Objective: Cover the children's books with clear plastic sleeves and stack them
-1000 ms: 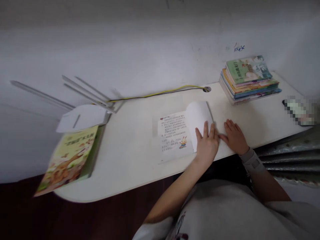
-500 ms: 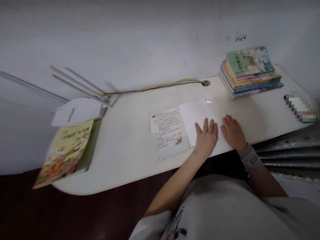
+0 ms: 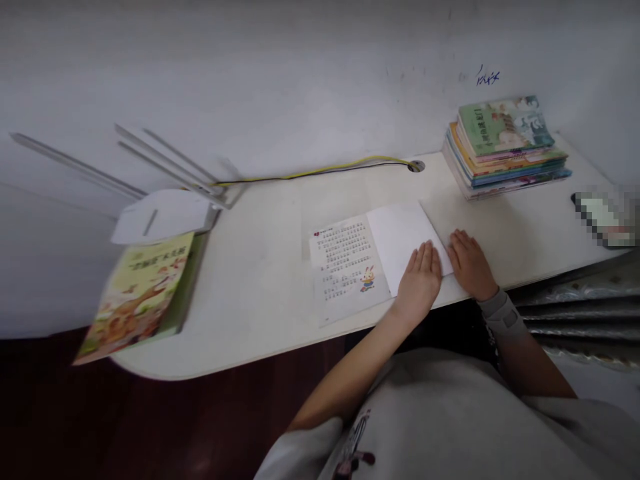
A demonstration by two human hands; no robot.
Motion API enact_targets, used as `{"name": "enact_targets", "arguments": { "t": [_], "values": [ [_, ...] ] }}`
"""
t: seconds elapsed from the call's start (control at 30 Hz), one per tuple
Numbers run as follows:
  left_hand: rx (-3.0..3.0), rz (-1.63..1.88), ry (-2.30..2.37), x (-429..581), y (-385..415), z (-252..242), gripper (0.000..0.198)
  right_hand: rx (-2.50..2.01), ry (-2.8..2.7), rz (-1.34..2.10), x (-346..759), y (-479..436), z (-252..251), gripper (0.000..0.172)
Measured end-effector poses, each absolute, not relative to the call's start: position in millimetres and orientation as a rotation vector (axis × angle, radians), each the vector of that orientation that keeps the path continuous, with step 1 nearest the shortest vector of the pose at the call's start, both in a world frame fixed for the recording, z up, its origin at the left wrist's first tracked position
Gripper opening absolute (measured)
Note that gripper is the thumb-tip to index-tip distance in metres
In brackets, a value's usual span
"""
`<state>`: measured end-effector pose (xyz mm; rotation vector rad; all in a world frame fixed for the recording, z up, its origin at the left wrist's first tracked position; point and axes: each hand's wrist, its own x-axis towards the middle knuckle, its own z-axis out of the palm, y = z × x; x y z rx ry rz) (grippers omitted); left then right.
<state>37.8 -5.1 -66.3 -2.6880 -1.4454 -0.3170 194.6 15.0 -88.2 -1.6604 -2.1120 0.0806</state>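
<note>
An open booklet [image 3: 345, 293] lies on the white desk, with printed text and a cartoon rabbit on its left page. Its right side is a blank white page [image 3: 397, 240]. My left hand [image 3: 421, 281] rests flat on the lower right of that page, fingers straight and close together. Just beyond the page's right edge, my right hand [image 3: 473, 265] lies palm down on the desk with fingers extended, near the booklet's edge. Neither hand grips anything. A grey band [image 3: 501, 311] circles my right wrist.
A stack of books [image 3: 507, 150] stands at the back right, near a blurred phone-like device [image 3: 603, 217]. At the left, a white router [image 3: 163, 217] with antennas sits behind a yellow-green book [image 3: 150, 287] overhanging the desk edge. A yellow cable [image 3: 300, 175] runs along the wall.
The view has shifted slightly, so the desk items appear a little further right. My left hand's spread fingers and thumb have drawn together on the page. My right hand stays beside the booklet.
</note>
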Motion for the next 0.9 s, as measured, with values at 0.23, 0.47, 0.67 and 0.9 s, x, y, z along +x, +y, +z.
{"name": "enact_targets", "arguments": {
  "t": [0.23, 0.47, 0.67, 0.9],
  "values": [
    [-2.703, -0.256, -1.451, 39.1, -14.4, -61.6, 0.042, -1.66, -2.142, 0.068, 194.8, 14.7, -87.1, 0.053],
    [-2.82, -0.249, -1.205, 33.2, -10.9, -59.7, 0.038, -1.649, -2.207, 0.063, 195.9, 13.9, -86.6, 0.051],
    [-2.919, -0.369, -1.083, 30.0, -2.9, -67.7, 0.037, -1.669, -2.262, 0.078, 196.5, 12.0, -80.1, 0.052],
    [-2.957, -0.806, -1.215, 4.4, -9.8, -57.1, 0.055, -1.629, -2.216, 0.058, 198.8, 12.2, -84.1, 0.048]
  ]
}}
